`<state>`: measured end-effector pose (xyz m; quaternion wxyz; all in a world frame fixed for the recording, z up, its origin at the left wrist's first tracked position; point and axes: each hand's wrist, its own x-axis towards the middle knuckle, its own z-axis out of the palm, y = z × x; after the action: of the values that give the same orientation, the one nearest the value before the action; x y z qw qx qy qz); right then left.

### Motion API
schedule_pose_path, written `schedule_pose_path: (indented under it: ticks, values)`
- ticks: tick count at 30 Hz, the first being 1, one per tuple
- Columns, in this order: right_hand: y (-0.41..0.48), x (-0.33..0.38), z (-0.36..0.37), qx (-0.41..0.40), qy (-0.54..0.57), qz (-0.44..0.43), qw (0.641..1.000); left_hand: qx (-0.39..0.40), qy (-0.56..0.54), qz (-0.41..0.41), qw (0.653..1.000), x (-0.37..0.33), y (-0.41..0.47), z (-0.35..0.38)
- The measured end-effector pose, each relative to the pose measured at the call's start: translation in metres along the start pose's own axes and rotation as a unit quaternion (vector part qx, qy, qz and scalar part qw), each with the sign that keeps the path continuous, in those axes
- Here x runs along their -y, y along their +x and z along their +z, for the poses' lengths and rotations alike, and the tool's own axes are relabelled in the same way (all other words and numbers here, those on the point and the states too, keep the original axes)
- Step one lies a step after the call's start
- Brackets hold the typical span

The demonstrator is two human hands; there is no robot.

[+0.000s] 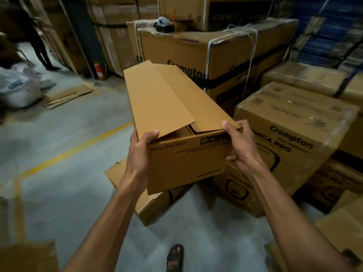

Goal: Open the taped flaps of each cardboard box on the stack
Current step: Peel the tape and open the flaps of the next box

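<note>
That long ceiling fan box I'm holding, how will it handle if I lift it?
Likely far-end heavy: the box is long, and the left hand and right hand grip only its near end. Its walls look stiff and uncrushed, so it should hold shape. The top flap lies loose and slightly raised, so it may flop open if tilted.

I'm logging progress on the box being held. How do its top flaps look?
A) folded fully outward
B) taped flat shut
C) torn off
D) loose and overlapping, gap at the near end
D: the top flaps of the held box lie loose, one over the other, with a dark gap at the near end between the left hand and right hand.
</note>
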<state>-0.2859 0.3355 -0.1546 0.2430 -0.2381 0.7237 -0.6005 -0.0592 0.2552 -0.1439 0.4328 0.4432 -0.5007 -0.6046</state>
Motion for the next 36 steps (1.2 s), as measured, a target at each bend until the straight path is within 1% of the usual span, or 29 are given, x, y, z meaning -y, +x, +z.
schedule_pose_path:
  ticks: [4, 8, 13, 18, 27, 30, 32, 36]
  values:
    - [-0.039, 0.015, -0.048, -0.025, 0.021, -0.006, 0.999, 0.038, 0.011, 0.028, 0.999, -0.021, -0.045, 0.016]
    - [-0.066, 0.021, -0.089, -0.066, 0.032, -0.008, 0.997, 0.088, 0.007, 0.027, 0.996, -0.028, -0.073, 0.034]
    - [-0.09, 0.021, -0.132, -0.118, 0.036, -0.006, 0.992, 0.144, 0.0, 0.027, 0.989, -0.024, -0.087, 0.061]
    - [-0.096, 0.012, -0.168, -0.188, 0.032, 0.002, 0.982, 0.207, 0.018, 0.028, 0.978, -0.023, -0.091, 0.097]
    - [-0.073, 0.01, -0.218, -0.322, 0.038, -0.005, 0.946, 0.328, 0.05, 0.021, 0.943, -0.03, -0.049, 0.189]
    - [-0.056, 0.012, -0.224, -0.362, 0.039, -0.003, 0.931, 0.36, 0.057, 0.007, 0.931, -0.028, -0.022, 0.225]
    - [-0.041, 0.013, -0.224, -0.385, 0.035, 0.001, 0.922, 0.379, 0.064, 0.012, 0.923, -0.027, -0.004, 0.245]
    - [-0.006, 0.011, -0.217, -0.417, 0.035, 0.015, 0.908, 0.407, 0.077, 0.001, 0.91, -0.024, 0.036, 0.275]
